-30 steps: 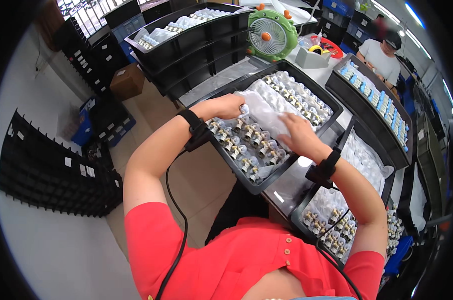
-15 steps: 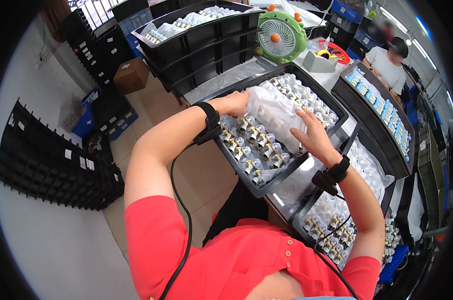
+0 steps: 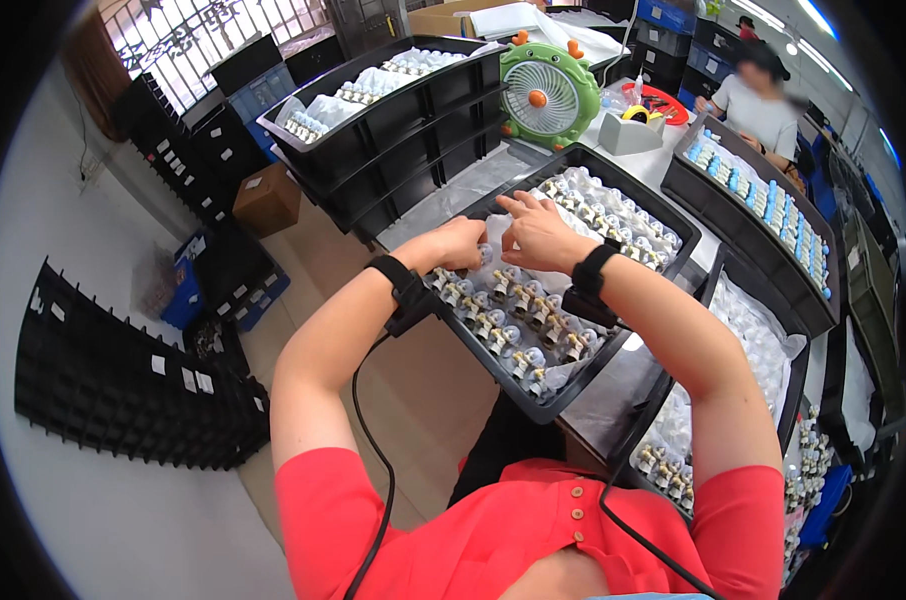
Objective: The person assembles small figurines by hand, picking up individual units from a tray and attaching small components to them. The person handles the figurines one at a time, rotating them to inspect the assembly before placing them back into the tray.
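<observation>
A dark tray in front of me holds rows of small parts with clear domed tops and brass-coloured and white bases. A crumpled translucent plastic sheet lies across the tray's middle, between the near and far rows. At the tray's left side my left hand is closed, its fingertips at the sheet's edge and partly hidden. Just right of it, my right hand reaches over the sheet with bent fingers spread apart. Nothing shows in its fingers, and its palm hides part of the sheet.
Stacked black crates stand at the far left, beside a green fan. A tape dispenser sits behind the tray. To the right are a tray of blue-topped parts and a plastic-covered tray. A person sits beyond.
My right hand has moved left and away from me, close to my left hand. My left hand has shifted slightly nearer. The plastic sheet covers less of the tray's right side.
</observation>
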`<state>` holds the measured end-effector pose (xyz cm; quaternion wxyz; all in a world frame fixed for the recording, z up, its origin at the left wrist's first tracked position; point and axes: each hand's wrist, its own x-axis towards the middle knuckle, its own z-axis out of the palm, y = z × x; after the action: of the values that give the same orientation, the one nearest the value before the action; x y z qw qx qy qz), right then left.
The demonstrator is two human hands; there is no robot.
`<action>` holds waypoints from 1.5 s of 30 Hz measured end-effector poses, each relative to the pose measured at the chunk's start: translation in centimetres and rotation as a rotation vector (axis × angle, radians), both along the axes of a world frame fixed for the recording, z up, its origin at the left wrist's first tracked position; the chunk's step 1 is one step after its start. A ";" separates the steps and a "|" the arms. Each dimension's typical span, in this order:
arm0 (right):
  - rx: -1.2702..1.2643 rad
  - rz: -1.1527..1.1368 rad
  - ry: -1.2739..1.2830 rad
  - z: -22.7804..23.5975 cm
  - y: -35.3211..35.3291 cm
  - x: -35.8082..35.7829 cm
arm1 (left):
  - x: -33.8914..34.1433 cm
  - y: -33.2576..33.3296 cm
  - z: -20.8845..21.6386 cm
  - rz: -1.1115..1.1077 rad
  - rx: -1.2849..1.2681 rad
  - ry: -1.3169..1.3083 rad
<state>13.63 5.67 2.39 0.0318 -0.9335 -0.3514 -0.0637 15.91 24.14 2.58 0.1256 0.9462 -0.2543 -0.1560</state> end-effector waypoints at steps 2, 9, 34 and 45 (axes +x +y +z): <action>-0.144 -0.042 0.111 -0.7 0.4 1.5 | -0.1 0.2 0.0 0.021 0.028 0.084; 0.426 -0.360 0.086 -1.4 -2.4 3.8 | 1.1 -0.6 -1.3 0.099 0.067 0.280; 0.606 -0.213 0.279 4.1 -8.1 -5.8 | 3.8 -1.9 -3.7 0.042 -0.025 0.335; 0.518 -0.348 0.421 8.0 -18.4 -19.1 | 3.1 -1.7 -0.8 -0.281 0.214 -0.002</action>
<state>-5.45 -12.68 10.38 0.3273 -0.9329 -0.1457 0.0382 19.05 22.40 1.74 0.0010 0.9094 -0.3663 -0.1971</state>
